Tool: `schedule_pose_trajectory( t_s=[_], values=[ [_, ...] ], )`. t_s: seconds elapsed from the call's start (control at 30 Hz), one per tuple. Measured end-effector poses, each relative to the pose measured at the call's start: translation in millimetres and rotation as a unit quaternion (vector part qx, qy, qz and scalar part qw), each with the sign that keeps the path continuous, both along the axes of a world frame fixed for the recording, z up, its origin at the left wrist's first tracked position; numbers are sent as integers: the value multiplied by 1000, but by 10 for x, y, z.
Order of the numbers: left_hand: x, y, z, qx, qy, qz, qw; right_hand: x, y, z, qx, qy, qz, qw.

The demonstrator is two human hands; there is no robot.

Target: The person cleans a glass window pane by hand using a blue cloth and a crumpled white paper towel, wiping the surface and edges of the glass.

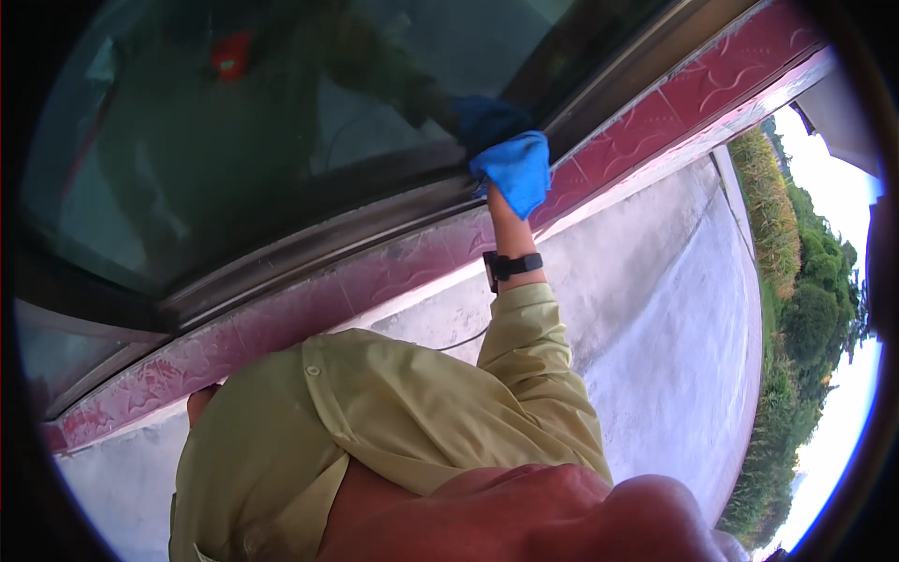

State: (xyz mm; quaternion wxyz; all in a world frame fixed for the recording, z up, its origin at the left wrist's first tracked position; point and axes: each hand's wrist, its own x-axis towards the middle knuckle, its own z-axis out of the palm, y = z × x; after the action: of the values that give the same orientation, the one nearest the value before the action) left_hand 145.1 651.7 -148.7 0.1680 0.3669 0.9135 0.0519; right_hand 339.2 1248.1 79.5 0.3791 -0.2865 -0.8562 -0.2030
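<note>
My right hand is mostly hidden under a crumpled blue cloth (521, 168), so the point for my right hand (500, 191) sits at its visible edge by the wrist. The cloth touches the lower edge of a dark, reflective window pane (232, 204), close to its metal frame (337, 249). A black watch (509, 267) is strapped on that wrist, below a rolled olive sleeve (530, 323). My fingers cannot be seen through the cloth. My left hand is out of view.
A ledge of red patterned tiles (611, 158), dusty in places, runs beneath the window frame. Beyond it lies a pale concrete floor (653, 302), with a thin dark cable (463, 342) partly showing. Tall grass (765, 211) and trees (822, 316) stand past the floor's edge.
</note>
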Motion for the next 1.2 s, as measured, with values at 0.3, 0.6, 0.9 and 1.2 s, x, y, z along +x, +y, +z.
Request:
schedule_pose_trajectory(
  t_s=[0.3,0.6,0.9,1.2],
  values=[
    [96,8,149,-51,5,-9,999,-39,-56,-560,-189,-127,-11,974],
    [55,-62,50,-10,7,-28,1000,-101,-880,-171,-203,-110,184,955],
    [248,185,76,104,75,49,991,581,27,4043,503,-127,-129,845],
    [388,278,432,118,61,85,987,796,1456,3814,417,-349,-307,781]
  ],
)
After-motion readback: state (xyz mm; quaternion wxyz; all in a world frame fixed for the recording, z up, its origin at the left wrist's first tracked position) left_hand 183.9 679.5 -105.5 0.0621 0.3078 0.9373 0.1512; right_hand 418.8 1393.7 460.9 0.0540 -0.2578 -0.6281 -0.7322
